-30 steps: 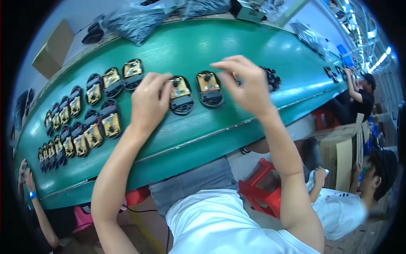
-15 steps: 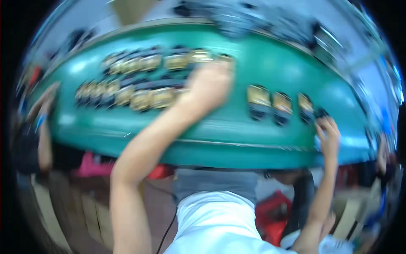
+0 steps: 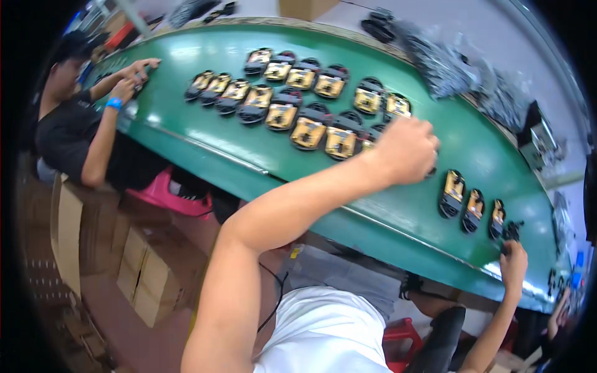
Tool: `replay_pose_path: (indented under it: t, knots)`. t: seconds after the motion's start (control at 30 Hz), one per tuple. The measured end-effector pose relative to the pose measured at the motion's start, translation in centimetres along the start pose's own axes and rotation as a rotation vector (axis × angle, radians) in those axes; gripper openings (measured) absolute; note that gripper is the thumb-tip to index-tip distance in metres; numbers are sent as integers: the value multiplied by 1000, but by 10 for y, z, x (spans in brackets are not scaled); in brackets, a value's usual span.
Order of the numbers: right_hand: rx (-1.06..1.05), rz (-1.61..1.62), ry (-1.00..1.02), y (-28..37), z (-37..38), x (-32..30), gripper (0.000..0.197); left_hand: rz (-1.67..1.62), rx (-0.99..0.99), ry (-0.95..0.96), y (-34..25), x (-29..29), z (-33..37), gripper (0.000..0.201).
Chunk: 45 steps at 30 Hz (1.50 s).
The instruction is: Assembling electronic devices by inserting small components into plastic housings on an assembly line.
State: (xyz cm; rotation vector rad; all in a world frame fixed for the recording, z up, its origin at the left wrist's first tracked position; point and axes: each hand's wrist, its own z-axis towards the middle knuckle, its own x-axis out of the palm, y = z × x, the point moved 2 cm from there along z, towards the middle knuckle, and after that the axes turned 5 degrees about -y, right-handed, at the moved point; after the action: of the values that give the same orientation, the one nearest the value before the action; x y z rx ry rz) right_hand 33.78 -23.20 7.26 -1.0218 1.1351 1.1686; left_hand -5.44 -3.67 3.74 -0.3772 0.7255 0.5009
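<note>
Now left hand point(image 3: 405, 151) moved along to row end, curled closed over black-yellow parts point(image 3: 309, 132) mid-worktop point(image 3: 186, 133); right hand point(image 3: 513, 260) at near edge, grip unclear.

Green conveyor belt point(image 3: 205, 133), curved by the lens. Two rows of black-and-yellow assemblies point(image 3: 292, 93) laid across it. Left hand point(image 3: 404, 151) closed over the near end of the front row. Right hand point(image 3: 513, 262) at the belt's near edge, fingertips on a small black part point(image 3: 511, 231), just beside three more assemblies point(image 3: 472, 205). Co-worker in black shirt point(image 3: 62, 133) seated at far left. Cardboard boxes point(image 3: 140, 273) below.
</note>
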Motion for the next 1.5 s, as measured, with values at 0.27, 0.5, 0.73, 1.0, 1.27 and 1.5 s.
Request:
replay_pose_path:
  t: [0.27,0.5,0.73,1.0,1.27,1.5]
  knots:
    - [-36,-135,-80,12,0,2,20,-191,-224,-6,37,-26,6,21]
    - [107,758,-266,83,36,-21,18,-225,-183,79,38,-19,11,21]
    - [-224,1050,-167,210,129,1,21,-32,-108,173,36,8,18,25]
    - [-101,1029,70,243,159,28,23,-37,-79,114,29,10,10,23]
    - [-286,928,-24,236,168,36,25,-177,-168,176,31,11,15,15]
    - [-211,1031,-40,238,159,37,23,-268,-257,133,30,9,12,13]
